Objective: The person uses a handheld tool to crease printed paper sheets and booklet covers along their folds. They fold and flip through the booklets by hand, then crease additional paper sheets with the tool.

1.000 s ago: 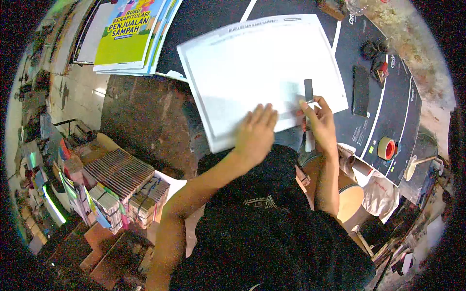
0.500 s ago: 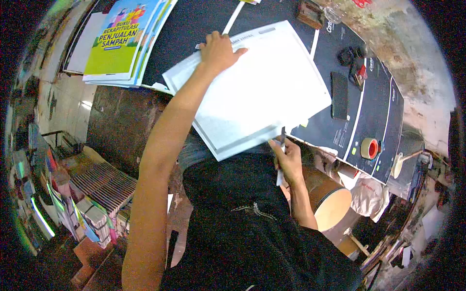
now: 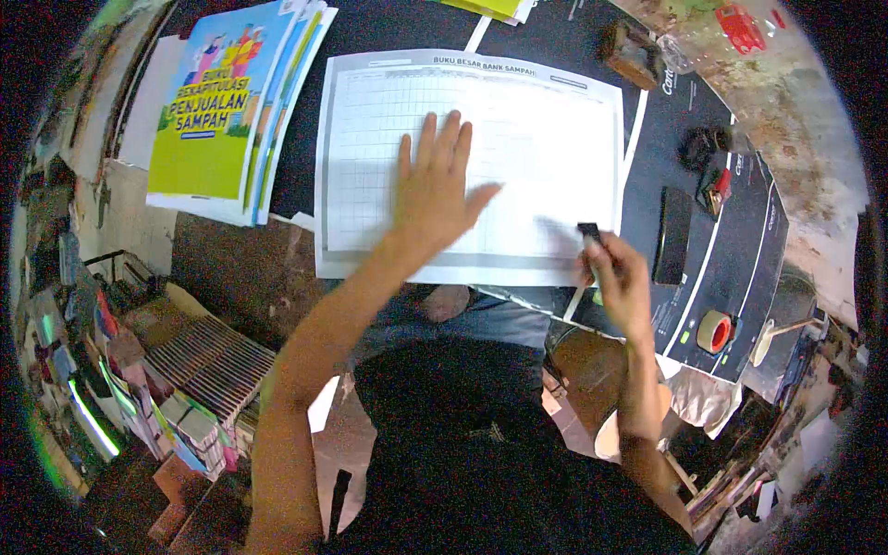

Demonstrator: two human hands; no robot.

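A large printed sheet [image 3: 555, 166] with a table grid and the heading "BUKU BESAR BANK SAMPAH" lies squarely on the black work surface. My left hand [image 3: 435, 190] rests flat on its grid, fingers spread and holding nothing. Over the sheet's lower right corner, my right hand [image 3: 618, 277] is closed around a slim tool [image 3: 589, 229]. Only the tool's black end shows; the fingers hide the rest, and its exact kind cannot be made out.
Colourful booklets [image 3: 208, 120] are stacked at the left. A wooden block [image 3: 633, 54], a black flat object [image 3: 672, 235] and a tape roll [image 3: 714, 331] lie to the right. Bundled books [image 3: 199, 356] stand low on the left.
The sheet has turned from a slant to lying straight on the surface. My left hand has moved from its upper edge onto the grid. My right hand has risen to its lower right corner.
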